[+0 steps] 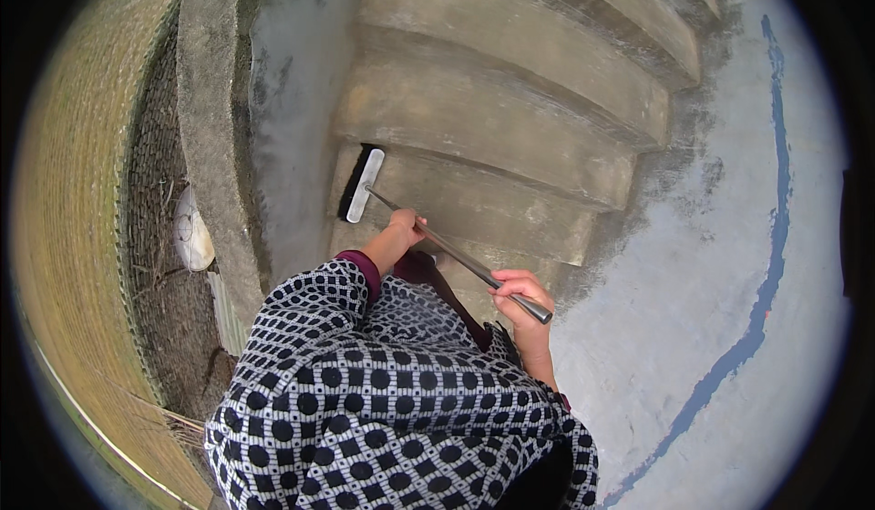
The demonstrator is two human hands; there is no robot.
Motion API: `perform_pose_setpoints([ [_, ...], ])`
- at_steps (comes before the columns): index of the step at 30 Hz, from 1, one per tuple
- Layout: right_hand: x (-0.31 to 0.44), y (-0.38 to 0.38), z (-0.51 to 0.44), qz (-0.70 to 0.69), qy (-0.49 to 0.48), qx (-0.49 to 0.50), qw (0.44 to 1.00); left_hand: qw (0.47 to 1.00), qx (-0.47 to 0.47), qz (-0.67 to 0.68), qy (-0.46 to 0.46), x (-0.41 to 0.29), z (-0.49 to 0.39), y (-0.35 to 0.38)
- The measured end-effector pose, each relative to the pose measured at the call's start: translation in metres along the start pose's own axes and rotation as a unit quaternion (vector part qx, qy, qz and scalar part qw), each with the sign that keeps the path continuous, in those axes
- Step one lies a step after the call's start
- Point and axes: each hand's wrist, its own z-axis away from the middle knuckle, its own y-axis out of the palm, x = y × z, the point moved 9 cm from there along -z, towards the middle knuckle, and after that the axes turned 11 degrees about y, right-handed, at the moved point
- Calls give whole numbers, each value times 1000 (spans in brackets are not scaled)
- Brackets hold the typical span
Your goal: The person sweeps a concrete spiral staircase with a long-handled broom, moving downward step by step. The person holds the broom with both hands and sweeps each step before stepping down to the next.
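A broom with a pale, bar-shaped head (pixel 366 185) and black bristles (pixel 351 183) rests at the left end of a concrete step (pixel 478 206), close to the side wall. Its dark metal handle (pixel 454 253) slants down to the right across the front of my body. My left hand (pixel 408 227) grips the handle's lower part, nearer the head. Around the upper part, just short of the end cap, my right hand (pixel 523 297) is closed. The patterned black-and-white garment hides part of the stair below.
More curved concrete steps (pixel 519 59) rise ahead. A grey plastered side (pixel 294 113) and rough concrete parapet (pixel 212 100) run along the left, with roof tiles (pixel 150 202) and a white oval object (pixel 193 230) beyond. A pale wall (pixel 683 257) with a blue-grey streak (pixel 776 236) stands right.
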Motion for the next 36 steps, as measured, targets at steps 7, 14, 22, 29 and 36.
perform_pose_setpoints([
  [7, 50, -45, 60, 104, -54, -7, 993, 968, 184, -141, -100, 63, 68, 37],
  [14, 63, -25, 30, 114, -79, 90, 986, 987, 137, -31, -76, 4, 80, -7],
  [22, 11, 8, 6, 43, -42, -5, 998, 1000, 18, 6, -21, 0, 52, -4],
  [29, -5, -49, 75, -22, -8, -167, 986, 958, 165, -205, -116, 93, 70, 65],
  [36, 19, -66, 141, 50, -29, -143, 988, 926, 243, -236, -167, 114, 141, 63],
])
